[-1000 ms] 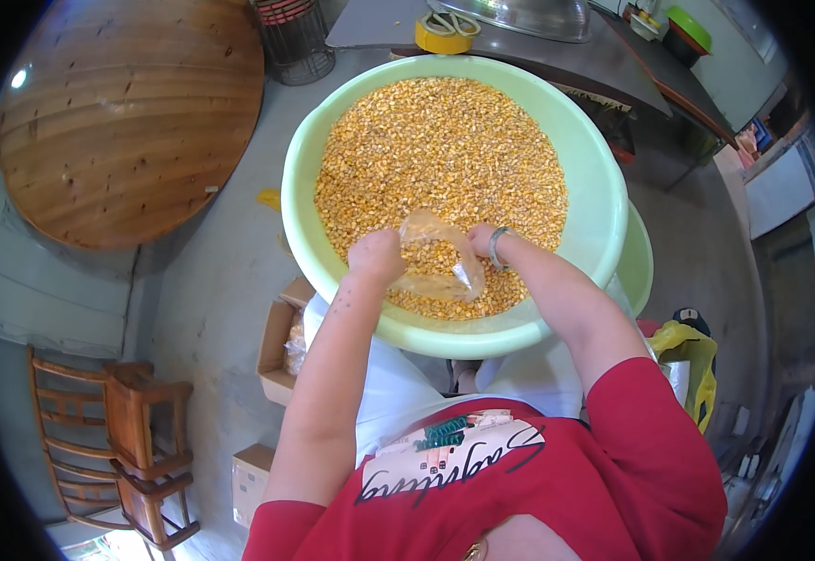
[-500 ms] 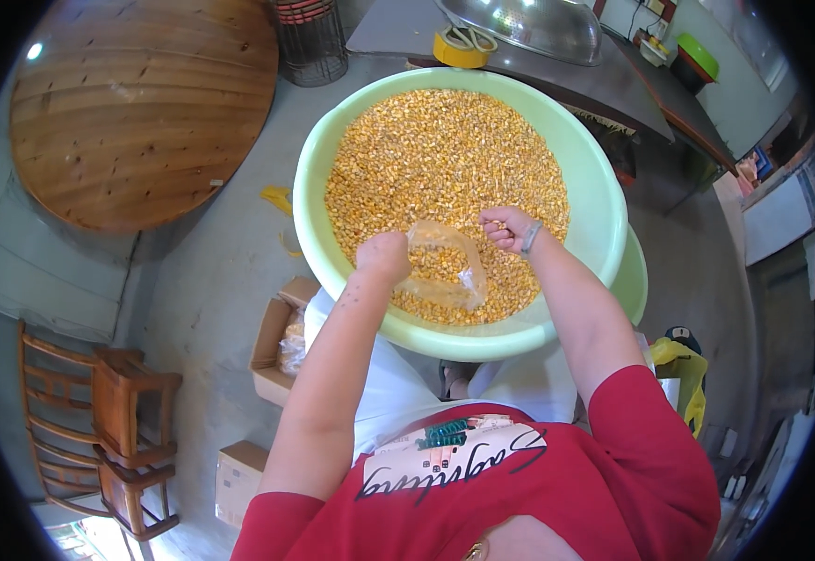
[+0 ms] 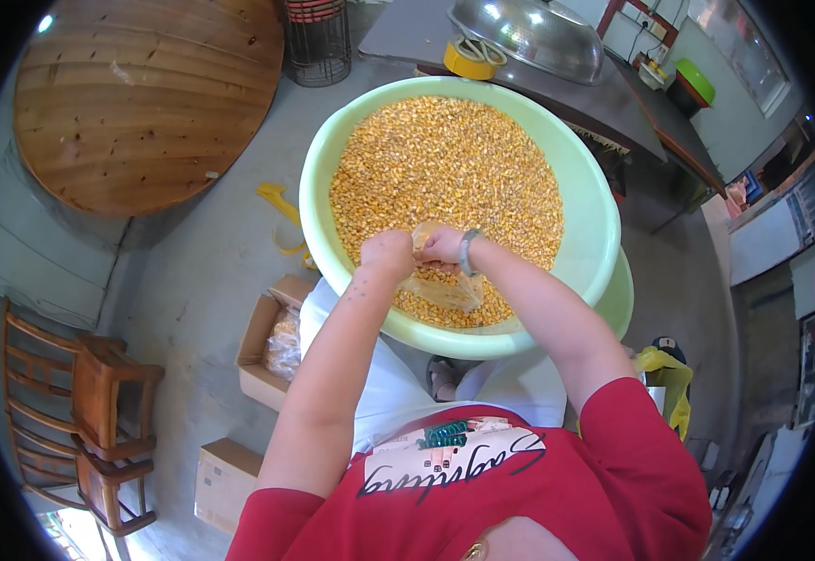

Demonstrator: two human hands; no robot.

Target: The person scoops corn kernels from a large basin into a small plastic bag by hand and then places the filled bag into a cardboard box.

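A large pale green basin (image 3: 604, 220) holds a broad bed of yellow corn kernels (image 3: 454, 159). Low over the kernels, near the basin's close side, hangs a clear plastic bag (image 3: 449, 292). My left hand (image 3: 389, 254) is closed on the bag's left edge. My right hand (image 3: 443, 247), with a band at its wrist, is right beside the left one at the bag's mouth. Its fingers are bent together; what lies in them is hidden.
An open cardboard box (image 3: 258, 351) with plastic-wrapped goods stands left of my legs, near a second box (image 3: 225, 486). Wooden chairs (image 3: 113, 393) and a round wooden tabletop (image 3: 145, 103) are at the left. Beyond the basin, a table (image 3: 407, 37) carries yellow tape (image 3: 471, 61) and a metal lid (image 3: 529, 37).
My right hand has moved left, from over the kernels to the bag's mouth beside my left hand. The bag's opening looks narrower. The left hand keeps its hold.
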